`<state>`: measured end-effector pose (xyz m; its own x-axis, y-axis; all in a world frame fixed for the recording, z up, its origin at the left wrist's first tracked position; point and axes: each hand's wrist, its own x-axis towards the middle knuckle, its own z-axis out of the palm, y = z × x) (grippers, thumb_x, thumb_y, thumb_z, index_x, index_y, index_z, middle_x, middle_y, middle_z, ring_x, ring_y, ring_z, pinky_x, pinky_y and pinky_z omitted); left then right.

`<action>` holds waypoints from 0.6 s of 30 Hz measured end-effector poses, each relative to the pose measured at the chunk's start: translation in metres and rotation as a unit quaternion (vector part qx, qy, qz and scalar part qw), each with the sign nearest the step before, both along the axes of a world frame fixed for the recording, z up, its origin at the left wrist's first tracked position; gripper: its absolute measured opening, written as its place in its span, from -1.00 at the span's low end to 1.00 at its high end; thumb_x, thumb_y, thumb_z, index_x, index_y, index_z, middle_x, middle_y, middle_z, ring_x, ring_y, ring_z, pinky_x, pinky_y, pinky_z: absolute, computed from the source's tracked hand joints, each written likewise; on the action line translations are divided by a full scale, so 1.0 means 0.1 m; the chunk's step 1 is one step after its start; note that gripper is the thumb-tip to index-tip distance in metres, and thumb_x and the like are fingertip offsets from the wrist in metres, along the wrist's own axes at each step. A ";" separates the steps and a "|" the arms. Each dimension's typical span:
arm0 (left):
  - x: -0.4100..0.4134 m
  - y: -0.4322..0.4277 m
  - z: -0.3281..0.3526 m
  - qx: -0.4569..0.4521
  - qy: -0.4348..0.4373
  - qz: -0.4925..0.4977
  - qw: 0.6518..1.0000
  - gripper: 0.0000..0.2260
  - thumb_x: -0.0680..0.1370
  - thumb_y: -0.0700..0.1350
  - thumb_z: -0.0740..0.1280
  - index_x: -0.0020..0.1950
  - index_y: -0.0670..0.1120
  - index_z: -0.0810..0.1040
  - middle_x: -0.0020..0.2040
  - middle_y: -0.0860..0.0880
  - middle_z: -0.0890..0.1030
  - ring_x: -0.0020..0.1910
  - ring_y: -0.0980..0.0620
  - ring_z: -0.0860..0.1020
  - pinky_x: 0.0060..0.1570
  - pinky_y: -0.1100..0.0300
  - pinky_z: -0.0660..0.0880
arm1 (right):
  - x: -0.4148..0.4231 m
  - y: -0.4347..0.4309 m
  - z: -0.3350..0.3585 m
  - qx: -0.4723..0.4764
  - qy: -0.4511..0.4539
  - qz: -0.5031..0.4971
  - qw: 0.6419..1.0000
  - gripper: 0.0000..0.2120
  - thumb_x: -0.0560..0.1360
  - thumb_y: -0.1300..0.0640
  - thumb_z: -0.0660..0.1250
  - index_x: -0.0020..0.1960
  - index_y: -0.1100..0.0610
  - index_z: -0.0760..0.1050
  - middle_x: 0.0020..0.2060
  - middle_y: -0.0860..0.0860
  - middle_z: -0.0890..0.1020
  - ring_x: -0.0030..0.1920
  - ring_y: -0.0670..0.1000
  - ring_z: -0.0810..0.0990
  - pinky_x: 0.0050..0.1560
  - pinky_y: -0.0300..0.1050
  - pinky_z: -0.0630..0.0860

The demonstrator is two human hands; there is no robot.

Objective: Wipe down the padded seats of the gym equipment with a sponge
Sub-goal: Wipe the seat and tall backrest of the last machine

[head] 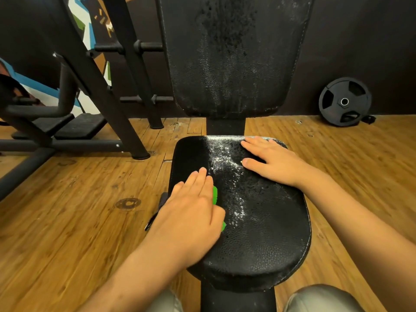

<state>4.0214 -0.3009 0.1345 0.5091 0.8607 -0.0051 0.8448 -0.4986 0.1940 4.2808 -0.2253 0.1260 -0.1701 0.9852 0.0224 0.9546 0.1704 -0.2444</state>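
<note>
Two bare hands lie on the black padded seat (pixel 265 233) of a gym machine, seen from above by the person who kneels or crouches at its near end. The left hand (pixel 193 208) is spread flat, fingers straight and close together, pressing down on a bright green sponge (pixel 215 194). It grasps nothing; only the sponge's right edge shows, peeking out from under the palm and fingers. The sponge sits on the left half of the seat, about midway between its near and far ends.

The right hand (pixel 272 161) is also flat and relaxed, fingers straight, resting palm-down on the far right corner of the seat and holding nothing.

White flecks of foam or residue (pixel 225 163) run in a band down the middle of the seat, just right of the sponge, and along the far edge. The far-left part of the pad looks plain dark.

Beyond the seat stands the upright padded backrest (pixel 231 64), its surface speckled with the same pale film. A black weight plate (pixel 344 101) leans against the dark wall at the far right. To the left stands the black steel frame (pixel 94 86) of another machine, with a painted wall behind it. Everything rests on a wooden plank floor (pixel 78 221). The person's knee (pixel 319 298), in grey cloth, shows at the near right edge.
</note>
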 end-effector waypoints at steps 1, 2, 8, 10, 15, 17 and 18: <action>0.01 0.04 0.00 0.001 0.001 -0.001 1.000 -0.43 0.70 0.05 -0.05 0.66 -0.05 -0.18 0.65 0.01 -0.21 0.61 0.13 -0.21 0.53 0.18 -0.26 | 0.00 0.01 -0.01 0.004 -0.002 0.001 1.000 -0.36 0.66 -0.25 0.06 0.66 -0.06 0.04 0.64 -0.14 0.00 0.62 -0.13 -0.11 0.58 -0.08 -0.20; 0.03 0.11 0.01 0.000 0.003 -0.004 1.000 -0.44 0.70 0.05 -0.06 0.66 -0.05 -0.17 0.66 0.01 -0.20 0.61 0.12 -0.20 0.54 0.17 -0.24 | 0.01 0.01 -0.01 0.007 -0.003 0.002 1.000 -0.36 0.66 -0.25 0.06 0.66 -0.06 0.04 0.64 -0.14 0.00 0.62 -0.13 -0.11 0.57 -0.09 -0.20; 0.23 0.73 0.01 0.000 0.009 0.010 1.000 -0.45 0.71 0.02 -0.04 0.66 -0.15 -0.05 0.67 -0.10 -0.10 0.64 0.01 -0.10 0.59 0.04 -0.10 | 0.00 0.03 0.00 0.009 -0.005 0.006 1.000 -0.35 0.65 -0.26 0.06 0.66 -0.05 0.04 0.65 -0.13 0.00 0.62 -0.13 -0.10 0.58 -0.07 -0.21; 0.30 0.95 0.02 0.005 0.014 0.011 1.000 -0.46 0.71 0.01 -0.03 0.65 -0.18 0.00 0.66 -0.13 -0.06 0.64 -0.03 -0.07 0.59 0.00 -0.05 | 0.00 0.03 0.00 0.009 -0.005 0.006 1.000 -0.36 0.66 -0.25 0.06 0.66 -0.05 0.04 0.65 -0.12 0.00 0.62 -0.13 -0.10 0.57 -0.09 -0.22; 0.44 1.41 0.02 0.006 0.011 0.004 1.000 -0.47 0.71 -0.01 -0.02 0.64 -0.21 0.05 0.66 -0.17 0.00 0.63 -0.07 -0.01 0.57 -0.01 -0.01 | 0.00 0.03 0.01 0.004 -0.007 0.004 1.000 -0.35 0.66 -0.25 0.06 0.66 -0.06 0.03 0.65 -0.13 -0.01 0.62 -0.14 -0.12 0.56 -0.11 -0.22; 0.48 1.58 -0.01 0.010 0.007 0.007 1.000 -0.50 0.71 -0.01 -0.01 0.60 -0.23 0.17 0.63 -0.20 0.10 0.61 -0.09 0.08 0.55 -0.04 0.06 | 0.00 0.03 0.00 0.005 -0.007 0.004 1.000 -0.35 0.65 -0.26 0.06 0.66 -0.06 0.03 0.65 -0.14 -0.01 0.62 -0.15 -0.12 0.56 -0.12 -0.23; 0.49 1.66 -0.01 0.011 0.002 0.011 1.000 -0.53 0.70 -0.02 0.00 0.54 -0.24 0.27 0.59 -0.21 0.22 0.57 -0.11 0.17 0.51 -0.05 0.13 | 0.00 0.03 0.00 0.004 -0.006 0.003 1.000 -0.35 0.65 -0.26 0.06 0.66 -0.07 0.03 0.65 -0.14 -0.01 0.62 -0.15 -0.12 0.56 -0.12 -0.23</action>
